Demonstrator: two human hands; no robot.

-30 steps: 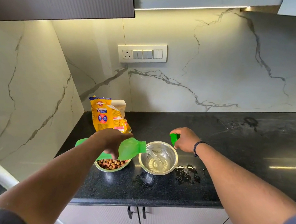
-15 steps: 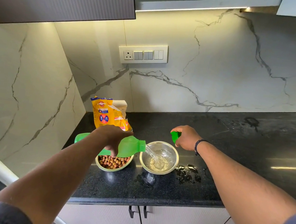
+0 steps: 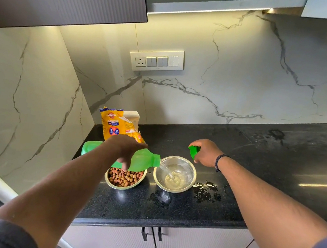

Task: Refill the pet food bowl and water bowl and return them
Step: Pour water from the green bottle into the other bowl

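The left hand (image 3: 126,148) has its fingers wrapped tight around a green bottle (image 3: 143,161), tipped nearly flat so its open mouth hangs just over the left rim of the steel water bowl (image 3: 174,174). A thin stream runs from it into the bowl, which looks partly filled. The right hand (image 3: 206,153) hovers behind the bowl with its fingers pinched on the green cap (image 3: 194,151).

Just left of the water bowl, close but apparently not touching, sits the food bowl (image 3: 125,178), already heaped with brown kibble; the bottle's body passes right over it. Both bowls stand near the front of the black desk (image 3: 268,158), with the yellow food bag (image 3: 116,125) upright against the wall behind them.

There are puddles (image 3: 205,190) on the desk to the right and in front of the water bowl, so I would keep the tilt gentle and the mouth well inside the rim. Drips from the neck could wet the kibble beneath. Stopping short of the brim seems wise, since the bowl must be carried back.
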